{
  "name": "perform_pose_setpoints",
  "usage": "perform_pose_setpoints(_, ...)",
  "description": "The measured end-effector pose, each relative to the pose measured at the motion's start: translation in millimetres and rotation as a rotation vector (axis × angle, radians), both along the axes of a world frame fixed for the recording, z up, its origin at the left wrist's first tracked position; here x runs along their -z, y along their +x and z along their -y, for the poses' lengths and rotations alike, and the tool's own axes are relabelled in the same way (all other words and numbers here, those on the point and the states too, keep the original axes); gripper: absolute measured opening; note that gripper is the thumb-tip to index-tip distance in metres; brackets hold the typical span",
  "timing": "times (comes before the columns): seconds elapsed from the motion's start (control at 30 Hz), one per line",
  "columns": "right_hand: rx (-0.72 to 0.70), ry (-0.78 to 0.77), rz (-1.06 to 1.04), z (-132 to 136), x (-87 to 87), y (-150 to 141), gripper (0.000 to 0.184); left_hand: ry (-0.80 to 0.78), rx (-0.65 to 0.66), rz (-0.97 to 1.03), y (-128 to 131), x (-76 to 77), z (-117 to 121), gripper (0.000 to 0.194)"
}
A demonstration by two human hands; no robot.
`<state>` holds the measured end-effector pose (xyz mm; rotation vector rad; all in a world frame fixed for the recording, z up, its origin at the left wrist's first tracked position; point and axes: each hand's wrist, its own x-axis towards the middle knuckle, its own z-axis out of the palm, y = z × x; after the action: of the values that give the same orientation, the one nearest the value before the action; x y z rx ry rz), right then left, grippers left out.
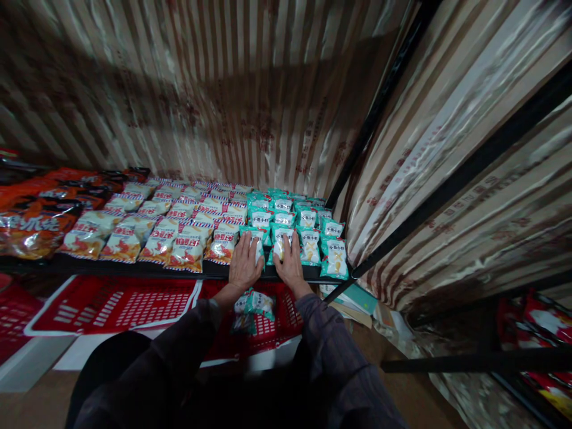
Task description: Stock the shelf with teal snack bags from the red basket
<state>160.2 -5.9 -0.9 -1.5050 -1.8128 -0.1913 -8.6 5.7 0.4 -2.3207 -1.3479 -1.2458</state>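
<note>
My left hand (245, 262) lies with outstretched fingers on a green-and-white snack packet (260, 245) at the front of the shelf. Beside it, my right hand (290, 263) rests on another green-and-white packet (277, 238), its fingers also extended and slightly apart. Each palm covers part of the packet below it. Further packets of this kind stand in rows behind the hands, and one tilted snack packet (335, 260) is at the right front corner. Left of my hands are rows of white snack bags (193, 243) with red lettering.
Orange-and-black bags (40, 217) fill the shelf's left end. Below the black shelf edge (134, 268) are a red basket (107, 304) and another holding a few green packets (261, 304). Black posts (379, 107) and a striped curtain (250, 89) border the shelf.
</note>
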Motion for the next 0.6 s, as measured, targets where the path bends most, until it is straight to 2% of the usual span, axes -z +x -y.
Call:
perform_pose_setpoints(0.2, 0.008, -0.022, 0.051, -1, -0.3, 1, 0.06, 0.005, -0.012, -0.004, -1, 2.7, -2, 0.056)
perform_pose_setpoints(0.4, 0.022, -0.017, 0.072, 4, -0.2, 2, 0.063, 0.046, -0.006, -0.009, -4, 2.2, 0, 0.06)
perform_pose_setpoints(0.6, -0.009, -0.042, 0.013, 9, 2.5, 2, 0.063, 0.077, -0.008, -0.021, -8, 2.4, 9, 0.066)
